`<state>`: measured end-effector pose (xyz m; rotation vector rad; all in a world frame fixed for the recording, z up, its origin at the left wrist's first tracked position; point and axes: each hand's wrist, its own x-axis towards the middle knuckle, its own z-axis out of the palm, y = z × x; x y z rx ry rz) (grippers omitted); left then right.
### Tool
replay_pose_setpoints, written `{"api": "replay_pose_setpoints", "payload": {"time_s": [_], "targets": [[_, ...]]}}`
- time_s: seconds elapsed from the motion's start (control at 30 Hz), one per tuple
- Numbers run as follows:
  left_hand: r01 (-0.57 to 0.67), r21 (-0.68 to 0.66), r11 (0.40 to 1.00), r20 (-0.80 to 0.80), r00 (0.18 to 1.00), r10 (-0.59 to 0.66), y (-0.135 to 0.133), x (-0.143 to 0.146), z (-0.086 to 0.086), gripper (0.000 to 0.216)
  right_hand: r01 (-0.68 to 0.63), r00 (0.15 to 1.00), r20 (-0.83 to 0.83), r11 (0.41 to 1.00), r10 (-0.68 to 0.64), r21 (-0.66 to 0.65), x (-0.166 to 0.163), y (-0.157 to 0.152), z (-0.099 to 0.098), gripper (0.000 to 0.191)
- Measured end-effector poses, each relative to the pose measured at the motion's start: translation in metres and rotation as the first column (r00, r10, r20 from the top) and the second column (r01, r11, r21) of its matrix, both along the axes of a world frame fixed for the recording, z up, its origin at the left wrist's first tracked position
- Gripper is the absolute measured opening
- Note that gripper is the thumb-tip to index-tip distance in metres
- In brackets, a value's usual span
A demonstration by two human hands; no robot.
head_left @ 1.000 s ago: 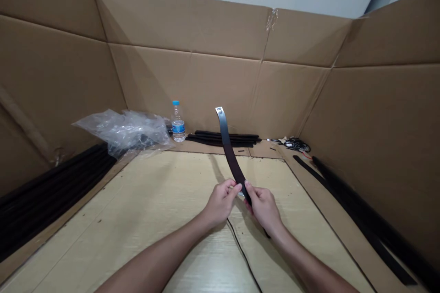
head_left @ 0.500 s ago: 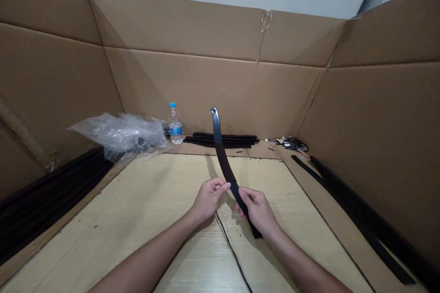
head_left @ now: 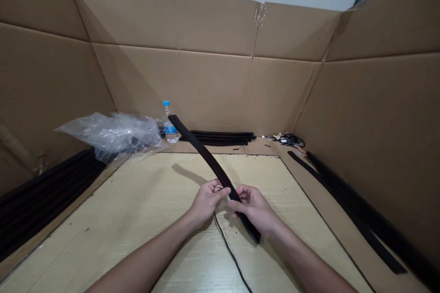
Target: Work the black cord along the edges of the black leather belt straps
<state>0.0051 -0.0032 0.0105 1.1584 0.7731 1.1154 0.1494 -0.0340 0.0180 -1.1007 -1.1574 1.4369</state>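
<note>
A long, slightly curved black strip [head_left: 211, 161] slants across the middle, its far end raised toward the bottle and its near end between my forearms. My left hand [head_left: 209, 200] pinches the strip's left edge between thumb and fingers. Just below that, my right hand [head_left: 253, 208] grips it from the right, thumb on top and fingers partly hidden behind. A thin black cable [head_left: 228, 246] comes out from under my left hand and runs down to the bottom edge. Whether the cable joins the strip is hidden.
Cardboard walls [head_left: 172, 73] enclose the wooden board [head_left: 113, 219]. At the back stand a water bottle [head_left: 171, 129], a clear plastic bag [head_left: 117, 132], a pile of black strips [head_left: 223, 138] and tangled wires [head_left: 290, 139]. More black strips lie left [head_left: 51, 192] and right [head_left: 350, 213].
The strip has turned over in my hands, its shiny grey-tipped face no longer showing. Its far end has swung left toward the bottle. My right hand has shifted its hold, thumb now on top.
</note>
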Motion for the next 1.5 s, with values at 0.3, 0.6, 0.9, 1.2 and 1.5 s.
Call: {"api": "replay_pose_setpoints", "payload": {"time_s": [0.3, 0.6, 0.9, 1.2, 1.5], "targets": [[0.196, 0.009, 0.981, 0.063, 0.979, -0.196, -0.003, -0.004, -0.001, 0.025, -0.188, 0.982, -0.012, 0.98, 0.187, -0.059, 0.007, 0.0, 0.011, 0.045], [0.166, 0.069, 0.984, 0.069, 0.983, -0.17, -0.006, 0.004, -0.005, 0.021, -0.074, 0.978, 0.198, 0.997, 0.066, 0.03, 0.006, 0.004, 0.002, 0.058], [0.108, 0.057, 0.993, 0.068, 0.991, -0.111, -0.008, 0.007, 0.001, 0.026, 0.06, 0.969, 0.235, 0.994, -0.08, 0.092, 0.0, 0.001, 0.003, 0.057], [-0.068, -0.004, 0.998, -0.014, 0.998, 0.068, 0.001, -0.005, 0.0, 0.042, -0.046, 0.989, 0.15, 0.977, 0.014, 0.208, 0.001, 0.001, 0.005, 0.05], [0.007, 0.021, 1.0, 0.019, 1.0, -0.007, 0.0, -0.005, 0.003, 0.037, -0.069, 0.984, 0.174, 0.981, 0.037, 0.181, 0.007, 0.002, 0.0, 0.034]]}}
